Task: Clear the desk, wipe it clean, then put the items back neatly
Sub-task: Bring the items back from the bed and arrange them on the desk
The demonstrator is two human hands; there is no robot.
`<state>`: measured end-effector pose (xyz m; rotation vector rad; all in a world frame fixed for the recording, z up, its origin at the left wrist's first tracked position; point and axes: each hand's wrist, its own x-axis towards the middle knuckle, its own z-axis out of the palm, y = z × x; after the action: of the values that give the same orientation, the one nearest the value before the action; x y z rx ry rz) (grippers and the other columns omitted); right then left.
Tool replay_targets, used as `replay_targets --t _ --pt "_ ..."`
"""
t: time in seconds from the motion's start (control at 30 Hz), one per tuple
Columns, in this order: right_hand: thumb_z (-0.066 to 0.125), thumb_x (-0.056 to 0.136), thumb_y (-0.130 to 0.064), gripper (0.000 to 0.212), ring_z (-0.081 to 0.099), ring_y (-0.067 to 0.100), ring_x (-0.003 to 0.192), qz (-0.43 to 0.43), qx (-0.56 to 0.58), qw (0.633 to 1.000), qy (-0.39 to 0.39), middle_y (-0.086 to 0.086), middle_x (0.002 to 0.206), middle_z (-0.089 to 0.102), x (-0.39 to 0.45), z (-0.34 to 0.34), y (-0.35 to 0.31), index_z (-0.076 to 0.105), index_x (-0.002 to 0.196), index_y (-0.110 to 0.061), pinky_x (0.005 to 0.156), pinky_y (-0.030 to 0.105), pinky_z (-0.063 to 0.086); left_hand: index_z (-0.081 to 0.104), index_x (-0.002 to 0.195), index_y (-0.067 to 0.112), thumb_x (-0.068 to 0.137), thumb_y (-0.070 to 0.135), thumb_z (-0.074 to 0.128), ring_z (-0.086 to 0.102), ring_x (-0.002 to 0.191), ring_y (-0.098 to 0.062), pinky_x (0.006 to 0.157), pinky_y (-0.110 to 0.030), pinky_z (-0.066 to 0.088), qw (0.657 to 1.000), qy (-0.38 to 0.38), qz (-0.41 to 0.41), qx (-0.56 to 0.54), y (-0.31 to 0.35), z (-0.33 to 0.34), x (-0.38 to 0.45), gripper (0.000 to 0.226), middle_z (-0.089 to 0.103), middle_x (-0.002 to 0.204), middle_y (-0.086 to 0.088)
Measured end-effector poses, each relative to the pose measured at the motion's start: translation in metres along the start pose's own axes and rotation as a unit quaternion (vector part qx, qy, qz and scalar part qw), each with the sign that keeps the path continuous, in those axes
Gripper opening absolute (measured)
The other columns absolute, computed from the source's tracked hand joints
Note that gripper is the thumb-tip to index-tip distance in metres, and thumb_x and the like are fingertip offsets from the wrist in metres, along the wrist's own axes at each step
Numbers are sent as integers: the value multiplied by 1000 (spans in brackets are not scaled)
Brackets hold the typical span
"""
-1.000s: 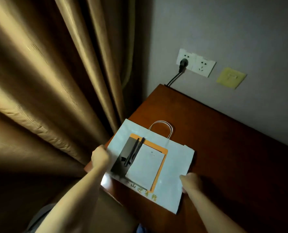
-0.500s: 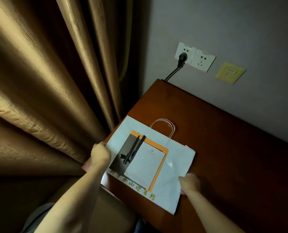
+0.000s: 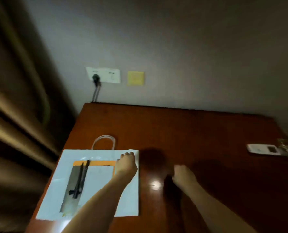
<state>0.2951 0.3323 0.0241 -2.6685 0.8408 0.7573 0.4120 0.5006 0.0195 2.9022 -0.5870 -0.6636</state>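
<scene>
Lying flat on the table (image 3: 190, 132), the white paper bag (image 3: 59, 185) is carrying two black pens (image 3: 80, 180). The left hand (image 3: 126, 163) is resting on the bag's far right corner with fingers curled over it. The right hand (image 3: 183, 174) is hovering just right of the bag, loosely curled, holding nothing.

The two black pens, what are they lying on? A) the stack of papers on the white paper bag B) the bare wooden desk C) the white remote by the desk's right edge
A: the two black pens lie on the dark sheet and notepad stacked on the white paper bag, far from the white remote.
</scene>
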Motion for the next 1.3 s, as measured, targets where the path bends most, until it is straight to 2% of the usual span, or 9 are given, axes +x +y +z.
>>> replay_targets --t 0.17,0.27,0.33,0.47,0.57,0.73,1.0,1.13,1.3 --pt "48 93 -18 19 60 26 109 72 90 992 59 8 118 62 -50 -26 114 63 103 -13 85 35 49 51 127 14 94 9 43 52 120 -24 99 -35 43 985 -6 167 51 148 2 -12 34 56 128 -6" --pt "48 96 -14 21 58 23 108 153 130 975 95 7 118 59 -98 -22 193 58 114 -11 87 33 51 52 120 14 94 12 48 55 111 -22 93 -34 48 964 -5 247 97 235 17 -47 27 58 121 -5" --pt "48 97 -15 23 57 22 107 200 160 960 116 6 118 57 -138 -11 243 54 119 -10 85 31 50 52 116 13 94 13 47 56 107 -23 90 -34 48 943 -13 311 117 286 31 -77 23 58 117 -5" --pt "49 94 -17 18 57 27 105 283 193 926 159 12 117 58 -230 22 331 55 109 -8 84 33 47 52 107 17 94 13 48 54 101 -20 88 -34 47 888 -53 430 152 384 64 -155 14 57 110 -4" --pt "46 94 -17 27 56 32 113 363 216 888 181 17 122 58 -303 50 382 56 116 -4 88 33 46 49 94 21 92 16 52 53 97 -18 90 -36 48 840 -98 510 154 451 98 -222 5 54 100 1" --pt "45 94 -17 30 57 31 113 498 263 802 198 18 122 60 -421 107 447 59 116 -2 89 32 47 60 103 17 89 19 49 59 100 -23 85 -35 52 743 -104 632 193 542 163 -345 18 61 106 -3" --pt "46 96 -22 32 56 31 116 651 333 651 205 16 126 58 -566 196 517 57 122 -6 95 35 44 55 123 10 89 19 50 56 115 -27 91 -33 47 585 -143 756 256 645 261 -522 35 57 125 -11" --pt "40 101 -19 31 51 29 120 715 357 572 184 14 131 53 -615 238 550 52 127 -7 100 36 39 54 124 6 90 21 50 56 115 -29 91 -32 46 519 -181 792 265 690 302 -591 38 58 125 -15" --pt "42 98 -22 31 51 27 118 773 409 440 205 13 128 54 -682 272 586 53 122 -6 93 31 41 61 110 7 90 20 49 59 103 -26 81 -29 46 421 -207 841 269 756 340 -687 27 62 115 -14"
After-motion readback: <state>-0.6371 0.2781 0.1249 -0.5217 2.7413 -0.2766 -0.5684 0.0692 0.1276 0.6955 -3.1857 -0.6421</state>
